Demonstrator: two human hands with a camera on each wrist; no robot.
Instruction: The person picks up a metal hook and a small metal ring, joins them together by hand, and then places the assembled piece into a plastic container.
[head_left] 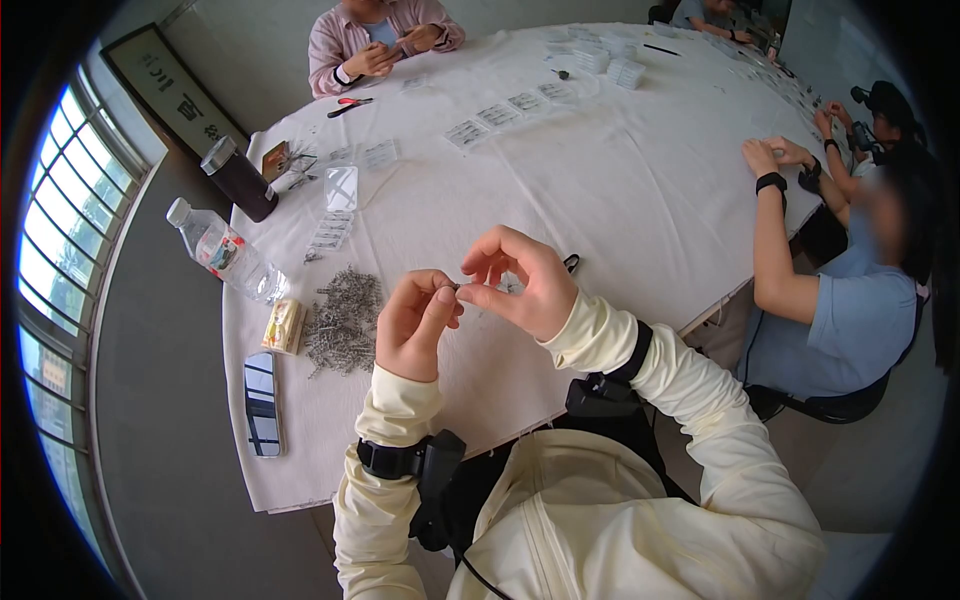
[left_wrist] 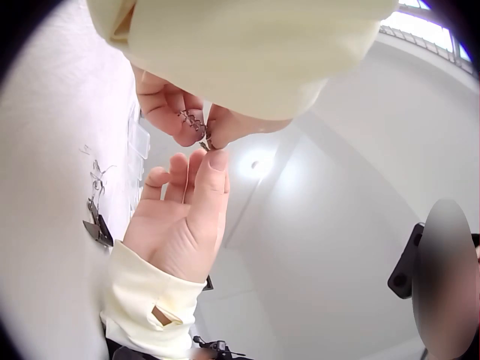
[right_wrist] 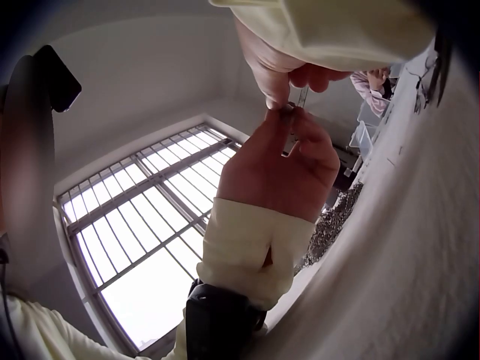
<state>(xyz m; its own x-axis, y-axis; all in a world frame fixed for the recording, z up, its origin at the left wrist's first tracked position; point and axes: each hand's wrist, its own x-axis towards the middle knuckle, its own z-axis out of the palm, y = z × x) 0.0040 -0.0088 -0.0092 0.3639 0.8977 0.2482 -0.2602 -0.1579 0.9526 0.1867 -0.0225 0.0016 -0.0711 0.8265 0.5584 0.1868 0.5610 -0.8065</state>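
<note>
Near the table's front edge, both hands meet around a small, dark zigzag metal wire piece [left_wrist: 193, 122]. My left hand [head_left: 412, 318] pinches it between thumb and fingertips, and part of it sticks out past the fingers in the left wrist view. My right hand [head_left: 535, 288] comes in from the other side with its thumb tip right at the piece. Its index finger arches above, apart from the thumb. Left of the hands lies a tangled heap of small grey metal pieces [head_left: 345, 318]. A black-handled tool [left_wrist: 97, 229] lies beyond the right hand, partly hidden in the head view.
A phone [head_left: 263, 405], a tissue pack [head_left: 284, 326], a plastic bottle [head_left: 228, 250] and a dark flask [head_left: 240, 180] line the left edge. Clear plastic cases [head_left: 341, 188] and red-handled pliers [head_left: 349, 106] lie farther back. A person in blue [head_left: 830, 320] sits at the right.
</note>
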